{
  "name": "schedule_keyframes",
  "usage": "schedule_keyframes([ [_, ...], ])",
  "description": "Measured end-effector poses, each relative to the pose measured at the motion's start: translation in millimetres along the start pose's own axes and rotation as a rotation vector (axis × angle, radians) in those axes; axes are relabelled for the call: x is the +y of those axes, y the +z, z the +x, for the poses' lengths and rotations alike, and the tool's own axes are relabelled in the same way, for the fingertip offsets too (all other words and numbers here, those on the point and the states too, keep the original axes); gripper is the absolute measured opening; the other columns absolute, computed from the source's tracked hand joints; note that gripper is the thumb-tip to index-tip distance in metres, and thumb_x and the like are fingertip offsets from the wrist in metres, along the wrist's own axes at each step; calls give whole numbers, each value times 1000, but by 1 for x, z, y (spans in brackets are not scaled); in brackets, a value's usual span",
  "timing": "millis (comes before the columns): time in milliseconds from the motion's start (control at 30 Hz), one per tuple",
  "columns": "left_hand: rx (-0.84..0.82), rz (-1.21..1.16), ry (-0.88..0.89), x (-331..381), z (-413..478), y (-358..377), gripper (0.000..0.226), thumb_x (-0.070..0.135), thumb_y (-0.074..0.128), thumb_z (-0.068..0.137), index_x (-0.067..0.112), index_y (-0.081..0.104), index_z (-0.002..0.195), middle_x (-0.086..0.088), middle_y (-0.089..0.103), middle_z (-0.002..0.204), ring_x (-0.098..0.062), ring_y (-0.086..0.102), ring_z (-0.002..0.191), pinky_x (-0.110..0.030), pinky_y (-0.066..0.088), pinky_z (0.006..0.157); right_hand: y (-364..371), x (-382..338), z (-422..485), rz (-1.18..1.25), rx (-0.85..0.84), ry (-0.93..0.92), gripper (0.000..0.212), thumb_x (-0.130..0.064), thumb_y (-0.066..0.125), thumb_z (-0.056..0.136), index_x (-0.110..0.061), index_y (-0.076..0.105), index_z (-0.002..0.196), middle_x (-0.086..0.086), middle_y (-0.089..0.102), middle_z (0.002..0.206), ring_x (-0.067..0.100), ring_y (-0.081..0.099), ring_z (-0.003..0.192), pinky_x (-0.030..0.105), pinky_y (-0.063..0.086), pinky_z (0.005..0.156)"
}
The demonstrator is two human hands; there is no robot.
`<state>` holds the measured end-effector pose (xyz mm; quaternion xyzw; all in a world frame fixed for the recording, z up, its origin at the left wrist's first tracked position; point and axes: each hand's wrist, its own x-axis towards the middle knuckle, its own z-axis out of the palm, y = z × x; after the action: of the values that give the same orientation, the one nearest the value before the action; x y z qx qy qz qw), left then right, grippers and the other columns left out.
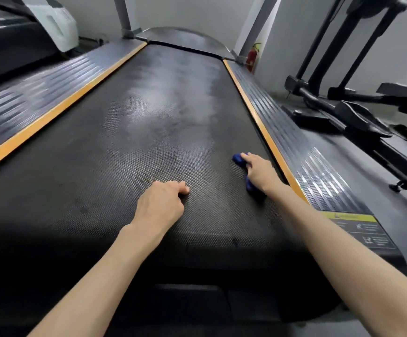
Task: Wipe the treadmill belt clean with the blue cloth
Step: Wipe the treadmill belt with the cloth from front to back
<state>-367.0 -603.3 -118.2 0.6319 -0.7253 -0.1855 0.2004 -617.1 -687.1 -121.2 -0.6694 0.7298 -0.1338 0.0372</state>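
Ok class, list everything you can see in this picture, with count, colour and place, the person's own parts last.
treadmill belt: one, black, centre
blue cloth: one, blue, on the belt near its right edge
edge strips: two, orange, along both sides of the belt
side rails: two, grey, ribbed, outside the strips
uprights: two, grey, at the far end
warning label: one, yellow and black, near end of right rail
fire extinguisher: one, red, by the far wall, right
exercise machine: one, black, on the floor at right
neighbouring machine: one, black and white, far left
left hand: one, fingers curled, resting on the belt
right hand: one, gripping the cloth
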Motion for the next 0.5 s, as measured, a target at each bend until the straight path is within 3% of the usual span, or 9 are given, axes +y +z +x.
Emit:
schedule_keyframes([
  [167,15,24,-16,1,2,2,37,18,42,92,34,61,119,4,60,127,-24,53,119,-38,42,101,-15,-2,-94,-44,37,108,52,-3,38,94,-20,31,143,6,29,151,30,34,133,38,33,103],
  [267,29,67,-16,6,3,-1,35,19,45,91,35,63,116,3,61,124,-26,53,116,-36,43,95,-12,5,-137,-16,109,98,52,-3,40,92,-21,36,141,4,31,150,28,37,132,34,34,102],
  [400,58,108,-17,11,3,-2,33,20,48,90,35,64,114,1,63,121,-26,55,113,-36,44,92,-10,21,-82,72,81,115,52,6,41,87,-12,45,136,13,37,145,29,37,132,33,29,108],
  [500,61,110,-5,10,1,2,34,19,48,89,34,64,114,4,63,122,-25,56,113,-37,44,94,-15,21,-25,155,63,190,46,2,39,91,-9,45,135,18,46,137,33,51,119,32,40,96],
])
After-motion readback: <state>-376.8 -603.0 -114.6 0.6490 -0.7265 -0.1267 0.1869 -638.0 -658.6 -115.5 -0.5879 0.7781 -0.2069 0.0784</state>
